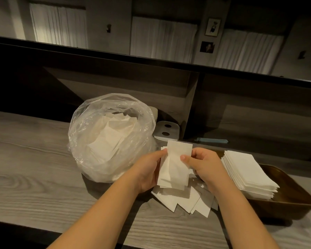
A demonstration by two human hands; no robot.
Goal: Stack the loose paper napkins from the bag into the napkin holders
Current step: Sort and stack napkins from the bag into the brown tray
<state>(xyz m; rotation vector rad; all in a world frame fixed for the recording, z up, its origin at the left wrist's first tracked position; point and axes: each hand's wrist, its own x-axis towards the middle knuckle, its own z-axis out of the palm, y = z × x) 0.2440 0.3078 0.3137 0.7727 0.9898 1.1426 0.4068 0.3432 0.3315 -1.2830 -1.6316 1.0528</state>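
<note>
The clear bag (111, 137) hides most of the grey holder (166, 131) behind it.

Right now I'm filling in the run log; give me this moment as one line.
step: squaring napkins | left hand: holds napkins | right hand: holds napkins | bag: open | tray: stacked

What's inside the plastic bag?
The bag holds loose white napkins, jumbled at angles. The crinkled plastic blurs them, so the count and whatever lies at the bottom cannot be seen.

Two bare forearms, left hand (149, 169), right hand (205, 166), seemingly no rings
</note>
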